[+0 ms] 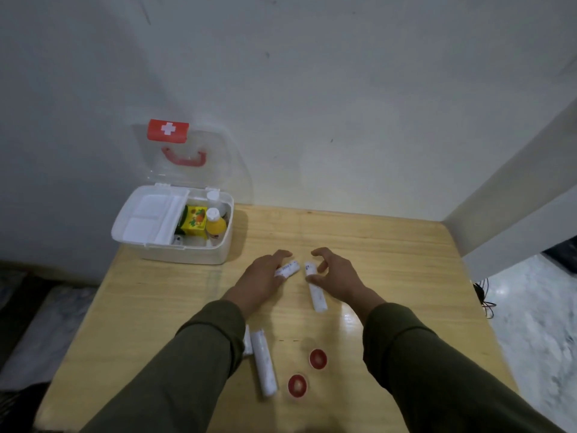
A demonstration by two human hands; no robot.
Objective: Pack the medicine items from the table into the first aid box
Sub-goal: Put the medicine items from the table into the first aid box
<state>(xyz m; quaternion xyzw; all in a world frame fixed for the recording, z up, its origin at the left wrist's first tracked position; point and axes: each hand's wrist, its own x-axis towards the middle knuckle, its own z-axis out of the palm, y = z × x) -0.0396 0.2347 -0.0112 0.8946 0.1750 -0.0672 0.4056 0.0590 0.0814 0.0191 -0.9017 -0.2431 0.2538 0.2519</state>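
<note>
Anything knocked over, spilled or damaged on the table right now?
Nothing stands out. The first aid box sits open with its lid up, the white rolls lie flat on the table, and the two red caps show no spill.

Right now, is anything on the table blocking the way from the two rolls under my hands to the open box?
Nothing visible. The table is bare between the rolls and the box, and its lid stands open. Inside, the tray covers the left half.
</note>
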